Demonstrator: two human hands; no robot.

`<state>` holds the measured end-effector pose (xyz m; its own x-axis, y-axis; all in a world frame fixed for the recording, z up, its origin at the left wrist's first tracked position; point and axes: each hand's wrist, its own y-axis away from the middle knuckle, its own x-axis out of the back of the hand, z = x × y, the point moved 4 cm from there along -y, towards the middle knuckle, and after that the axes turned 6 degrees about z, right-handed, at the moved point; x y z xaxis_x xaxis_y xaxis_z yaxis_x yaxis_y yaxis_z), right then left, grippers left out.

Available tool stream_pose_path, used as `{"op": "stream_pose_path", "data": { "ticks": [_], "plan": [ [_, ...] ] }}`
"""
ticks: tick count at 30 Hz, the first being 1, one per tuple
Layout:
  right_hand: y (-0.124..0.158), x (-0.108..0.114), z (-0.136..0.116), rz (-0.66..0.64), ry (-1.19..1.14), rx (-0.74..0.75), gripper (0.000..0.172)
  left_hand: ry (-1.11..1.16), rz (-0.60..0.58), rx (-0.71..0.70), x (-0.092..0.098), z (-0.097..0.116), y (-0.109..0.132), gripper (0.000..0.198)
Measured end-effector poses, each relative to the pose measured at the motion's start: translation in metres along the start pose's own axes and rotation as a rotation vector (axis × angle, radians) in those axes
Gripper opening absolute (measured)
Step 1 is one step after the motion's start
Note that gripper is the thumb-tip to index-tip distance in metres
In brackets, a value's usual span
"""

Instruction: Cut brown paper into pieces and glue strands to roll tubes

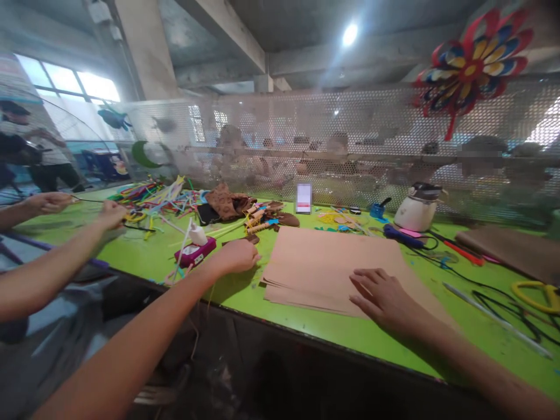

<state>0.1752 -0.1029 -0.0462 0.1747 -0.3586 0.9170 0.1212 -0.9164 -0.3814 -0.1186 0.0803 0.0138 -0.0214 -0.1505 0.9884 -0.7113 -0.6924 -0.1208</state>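
A stack of tan paper sheets (324,262) lies on the green table (245,294) in front of me. My right hand (382,294) rests flat on the stack's near right part, fingers spread. My left hand (238,255) is curled closed at the stack's left edge, fingertips pinched toward the sheets; what it grips is too small to name. A pink and white glue gun (195,248) lies just left of my left hand.
A co-worker's two arms reach in from the left, their hands (111,214) at a pile of coloured strips (153,198). A white kettle-like pot (415,210), black cables (494,297), a yellow ring (536,291), a phone (303,197) and a perforated screen (350,146) stand behind.
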Motion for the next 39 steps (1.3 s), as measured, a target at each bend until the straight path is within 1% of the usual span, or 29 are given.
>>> {"op": "stream_pose_path", "data": {
  "ticks": [4, 5, 6, 9, 10, 11, 13, 15, 19, 21, 22, 24, 25, 27, 28, 29, 31, 33, 35, 37, 39],
  "plan": [
    [0.004, -0.003, 0.001, 0.041, -0.016, -0.021, 0.045, 0.005, -0.066, 0.008, 0.011, -0.004, 0.018, 0.039],
    [0.004, -0.003, 0.001, 0.043, -0.023, -0.02, 0.045, 0.005, -0.058, 0.005, 0.013, -0.003, 0.02, 0.04],
    [0.004, -0.003, 0.001, 0.045, -0.03, -0.02, 0.044, 0.01, -0.019, -0.002, 0.015, -0.002, 0.019, 0.04],
    [0.004, -0.003, 0.002, 0.041, -0.046, -0.018, 0.043, 0.068, 0.186, -0.047, 0.019, 0.004, 0.012, 0.03],
    [0.004, -0.003, 0.002, 0.041, -0.05, -0.018, 0.043, 0.102, 0.206, -0.075, 0.018, 0.007, 0.008, 0.028],
    [0.004, -0.003, 0.002, 0.042, -0.052, -0.018, 0.043, 0.135, 0.181, -0.107, 0.015, 0.01, 0.006, 0.027],
    [0.004, -0.003, 0.003, 0.05, -0.053, -0.017, 0.043, 0.182, 0.066, -0.166, 0.008, 0.014, 0.005, 0.024],
    [0.004, -0.003, 0.003, 0.057, -0.045, -0.008, 0.043, 0.211, -0.026, -0.208, 0.004, 0.014, 0.012, 0.025],
    [0.004, -0.005, 0.005, 0.049, -0.023, -0.006, 0.044, 0.339, -0.068, -0.237, 0.004, 0.003, 0.037, 0.03],
    [0.004, -0.005, 0.005, 0.042, -0.023, -0.014, 0.044, 0.415, -0.054, -0.212, 0.004, -0.004, 0.048, 0.028],
    [0.004, -0.005, 0.005, 0.039, -0.024, -0.016, 0.044, 0.432, -0.024, -0.171, 0.004, -0.008, 0.052, 0.027],
    [0.004, -0.004, 0.005, 0.038, -0.024, -0.015, 0.044, 0.431, 0.073, -0.051, 0.006, -0.011, 0.055, 0.026],
    [0.004, -0.003, 0.004, 0.04, -0.021, -0.009, 0.043, 0.423, 0.125, 0.005, 0.008, -0.009, 0.054, 0.026],
    [0.004, -0.001, 0.002, 0.048, -0.013, 0.015, 0.041, 0.411, 0.205, 0.052, 0.012, 0.004, 0.049, 0.028],
    [0.003, 0.0, 0.0, 0.055, -0.011, 0.03, 0.039, 0.407, 0.224, 0.035, 0.014, 0.015, 0.044, 0.028],
    [0.003, 0.002, -0.002, 0.061, -0.011, 0.044, 0.037, 0.405, 0.238, -0.001, 0.015, 0.028, 0.038, 0.028],
    [0.003, 0.004, -0.005, 0.068, -0.018, 0.058, 0.036, 0.406, 0.252, -0.136, 0.017, 0.059, 0.027, 0.029],
    [0.005, 0.007, -0.006, 0.073, -0.033, 0.053, 0.035, 0.383, 0.218, -0.288, 0.014, 0.09, 0.018, 0.029],
    [0.008, 0.012, -0.004, 0.057, -0.05, 0.06, 0.036, 0.35, 0.152, -0.411, 0.006, 0.114, 0.013, 0.027],
    [0.014, 0.019, 0.0, 0.004, -0.057, 0.091, 0.039, 0.322, 0.105, -0.476, -0.001, 0.127, 0.012, 0.029],
    [0.021, 0.027, 0.007, -0.061, -0.049, 0.113, 0.04, 0.315, 0.107, -0.47, -0.006, 0.129, 0.011, 0.034]
  ]
}}
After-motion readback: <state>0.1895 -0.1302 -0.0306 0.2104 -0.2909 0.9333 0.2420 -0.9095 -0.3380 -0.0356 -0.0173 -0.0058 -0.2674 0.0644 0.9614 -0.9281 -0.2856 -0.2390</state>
